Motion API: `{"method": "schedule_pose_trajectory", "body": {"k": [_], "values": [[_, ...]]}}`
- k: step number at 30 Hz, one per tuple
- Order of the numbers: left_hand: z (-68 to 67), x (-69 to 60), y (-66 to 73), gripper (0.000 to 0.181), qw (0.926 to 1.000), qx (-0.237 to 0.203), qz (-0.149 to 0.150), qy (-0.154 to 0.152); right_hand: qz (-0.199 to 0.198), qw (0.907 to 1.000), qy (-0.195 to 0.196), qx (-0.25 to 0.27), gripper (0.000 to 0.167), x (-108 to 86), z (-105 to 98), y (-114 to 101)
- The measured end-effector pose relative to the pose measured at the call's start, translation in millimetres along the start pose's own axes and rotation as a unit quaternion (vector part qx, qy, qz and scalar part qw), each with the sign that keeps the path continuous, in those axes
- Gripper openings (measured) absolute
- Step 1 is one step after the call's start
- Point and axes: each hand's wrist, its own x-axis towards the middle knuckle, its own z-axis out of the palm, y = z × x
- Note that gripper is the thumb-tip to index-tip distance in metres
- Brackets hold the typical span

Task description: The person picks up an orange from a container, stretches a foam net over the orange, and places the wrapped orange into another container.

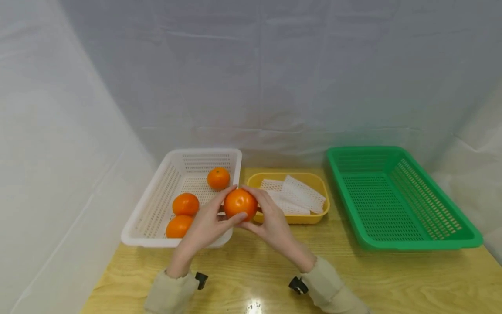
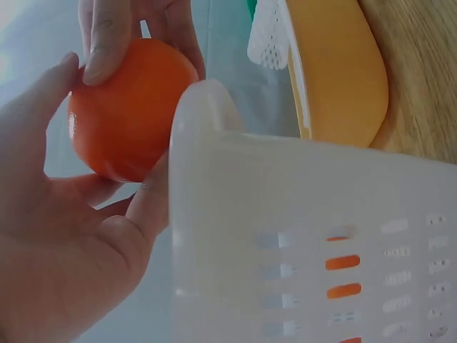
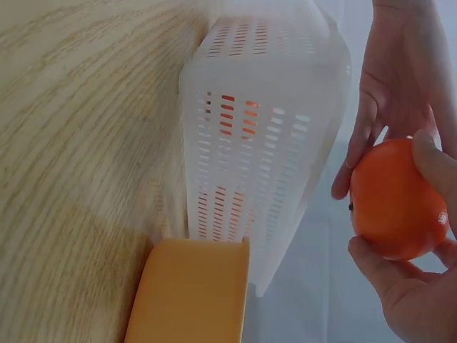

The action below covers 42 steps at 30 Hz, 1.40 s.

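Between both hands, a round, shiny orange (image 1: 240, 204) is held up near the right rim of the white basket (image 1: 143, 218). My left hand (image 1: 205, 224) grips its left side, the thumb lying across the front. From the other side my right hand (image 1: 276, 224) holds it with fingers and thumb. The left wrist view shows the same orange (image 2: 132, 111) beside the basket's corner, with the left hand (image 2: 78, 243) curled around it. In the right wrist view, fingers of both hands surround the orange (image 3: 396, 200). Several other oranges (image 1: 185, 204) lie in the white basket.
A yellow tray (image 1: 327, 198) holding white foam net sleeves (image 1: 302, 194) stands just behind the right hand. Farther right is a green basket (image 1: 423, 244) with slotted walls. All stand on a wooden table (image 1: 251, 266), with white sheeting behind and at the sides.
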Motion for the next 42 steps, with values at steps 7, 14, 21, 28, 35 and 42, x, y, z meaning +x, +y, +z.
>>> {"method": "schedule_pose_trajectory", "body": {"k": [7, 14, 21, 28, 35, 42], "values": [[7.5, 2.7, 6.3, 0.081, 0.9972, -0.068, 0.026, -0.015, 0.016, 0.9997, 0.009, 0.019, 0.083, -4.7, -15, 1], [26.3, 6.4, 15.7, 0.082, 0.996, -0.076, 0.034, -0.034, 0.01, 0.9999, -0.004, 0.005, 0.085, -17.0, -41, 6], [53.1, 7.6, 25.0, 0.077, 0.9973, -0.059, 0.037, -0.022, 0.005, 0.9993, -0.015, -0.032, 0.086, -36.0, -63, 14], [74.4, 7.3, 28.1, 0.076, 0.9973, -0.041, 0.04, -0.046, 0.008, 0.9981, -0.021, -0.058, 0.086, -57.0, -76, 20], [90.2, 2.3, 17.3, 0.078, 0.9948, 0.018, -0.009, -0.1, 0.046, 0.9937, -0.078, -0.067, 0.086, -79.5, -76, 24], [104.6, 0.3, 5.5, 0.075, 0.9929, 0.035, -0.003, -0.114, 0.095, 0.9803, -0.131, -0.113, 0.086, -94.4, -73, 27]]}}
